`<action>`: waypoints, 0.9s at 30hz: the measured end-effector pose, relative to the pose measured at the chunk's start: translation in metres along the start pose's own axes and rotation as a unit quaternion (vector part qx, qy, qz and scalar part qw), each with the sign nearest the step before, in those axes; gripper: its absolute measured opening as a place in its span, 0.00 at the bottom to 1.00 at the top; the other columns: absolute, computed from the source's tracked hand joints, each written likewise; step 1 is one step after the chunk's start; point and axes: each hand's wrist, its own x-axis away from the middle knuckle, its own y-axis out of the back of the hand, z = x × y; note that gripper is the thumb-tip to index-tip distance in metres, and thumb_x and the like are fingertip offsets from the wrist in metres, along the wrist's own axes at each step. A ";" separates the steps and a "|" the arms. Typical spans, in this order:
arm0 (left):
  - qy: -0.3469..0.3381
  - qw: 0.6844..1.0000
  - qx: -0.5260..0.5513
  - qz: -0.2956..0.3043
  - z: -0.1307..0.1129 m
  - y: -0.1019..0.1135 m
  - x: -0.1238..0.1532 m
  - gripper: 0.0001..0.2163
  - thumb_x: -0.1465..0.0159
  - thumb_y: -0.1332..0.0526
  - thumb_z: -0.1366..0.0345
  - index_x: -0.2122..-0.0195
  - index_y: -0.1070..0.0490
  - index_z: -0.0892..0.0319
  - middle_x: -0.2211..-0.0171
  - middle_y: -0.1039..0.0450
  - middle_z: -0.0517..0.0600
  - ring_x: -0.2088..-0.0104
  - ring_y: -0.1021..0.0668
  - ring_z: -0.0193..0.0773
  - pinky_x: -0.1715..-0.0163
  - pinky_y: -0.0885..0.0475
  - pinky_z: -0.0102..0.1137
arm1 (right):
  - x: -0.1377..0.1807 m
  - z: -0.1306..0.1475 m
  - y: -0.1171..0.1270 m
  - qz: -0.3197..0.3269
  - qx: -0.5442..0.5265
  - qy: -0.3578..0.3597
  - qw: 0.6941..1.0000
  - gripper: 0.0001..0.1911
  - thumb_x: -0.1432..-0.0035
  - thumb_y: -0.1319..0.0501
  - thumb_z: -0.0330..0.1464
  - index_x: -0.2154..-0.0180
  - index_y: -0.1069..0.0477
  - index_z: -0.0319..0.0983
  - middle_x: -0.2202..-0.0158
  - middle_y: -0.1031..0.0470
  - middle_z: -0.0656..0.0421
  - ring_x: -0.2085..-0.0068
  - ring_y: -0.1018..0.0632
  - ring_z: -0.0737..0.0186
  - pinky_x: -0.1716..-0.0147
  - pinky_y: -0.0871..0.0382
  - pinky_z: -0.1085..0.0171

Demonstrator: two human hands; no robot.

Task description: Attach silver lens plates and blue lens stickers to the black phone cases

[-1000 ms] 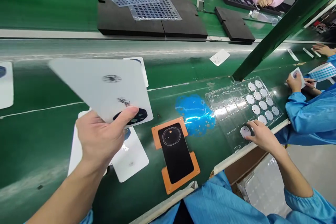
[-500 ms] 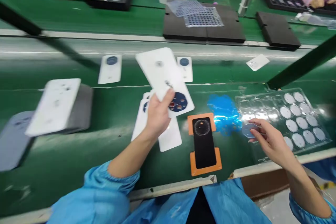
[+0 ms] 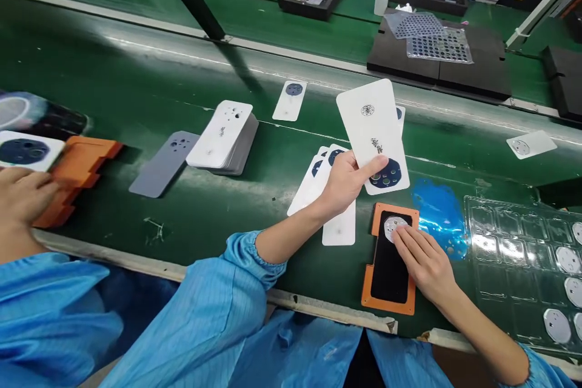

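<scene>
My left hand (image 3: 344, 182) grips a white phone back cover (image 3: 373, 133) by its lower edge, holding it tilted above the green belt; the cover's dark round camera ring points toward me. My right hand (image 3: 422, 257) rests on an orange-and-black fixture (image 3: 390, 279), fingertips pressing a pale octagonal lens piece (image 3: 393, 227) into the fixture's top recess. Two or three more white covers (image 3: 339, 227) lie flat on the belt under my left hand.
A clear blister tray (image 3: 509, 242) with several lens pieces lies at right, next to a blue film patch (image 3: 436, 215). A stack of white covers (image 3: 225, 136) and a grey cover (image 3: 162, 163) lie left. A co-worker's hand (image 3: 22, 194) works an orange fixture (image 3: 75, 167) at far left.
My right hand carried a lens piece from the blister tray to the fixture and set it in the recess. My left hand kept the white cover raised. The view swung left.
</scene>
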 end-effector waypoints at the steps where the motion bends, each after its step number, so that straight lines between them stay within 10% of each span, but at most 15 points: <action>1: 0.001 1.000 -0.003 0.007 -0.001 0.000 0.000 0.14 0.41 0.30 0.55 0.64 0.21 0.62 0.65 0.20 0.51 0.63 0.20 0.40 0.64 0.25 0.30 | 0.000 0.000 -0.001 0.009 -0.006 -0.002 1.000 0.26 0.35 0.44 0.19 0.38 0.35 0.37 0.46 0.23 0.48 0.44 0.23 0.48 0.47 0.26 0.50; 13: 0.052 0.996 -0.065 0.030 0.012 -0.009 0.008 0.13 0.43 0.28 0.58 0.73 0.23 0.65 0.75 0.23 0.53 0.78 0.25 0.33 0.83 0.36 0.25 | -0.025 0.006 0.011 0.009 -0.041 -0.043 0.998 0.10 0.35 0.41 0.26 0.53 0.26 0.37 0.56 0.20 0.49 0.59 0.20 0.51 0.62 0.26 0.53; 20: 0.060 0.995 -0.080 0.021 0.019 -0.030 0.022 0.16 0.39 0.33 0.53 0.70 0.24 0.63 0.75 0.24 0.50 0.76 0.23 0.35 0.79 0.28 0.27 | -0.066 -0.015 0.038 -0.119 -0.218 -0.238 0.939 0.05 0.33 0.42 0.30 0.58 0.28 0.43 0.63 0.22 0.58 0.64 0.20 0.62 0.66 0.22 0.62; 27: -0.059 0.973 -0.203 0.096 0.031 -0.031 0.041 0.22 0.29 0.47 0.48 0.54 0.25 0.61 0.59 0.21 0.55 0.56 0.20 0.45 0.54 0.23 0.39 | -0.090 -0.032 0.029 -0.202 -0.298 -0.350 0.865 0.04 0.38 0.36 0.34 0.65 0.26 0.41 0.65 0.22 0.58 0.64 0.20 0.60 0.62 0.20 0.59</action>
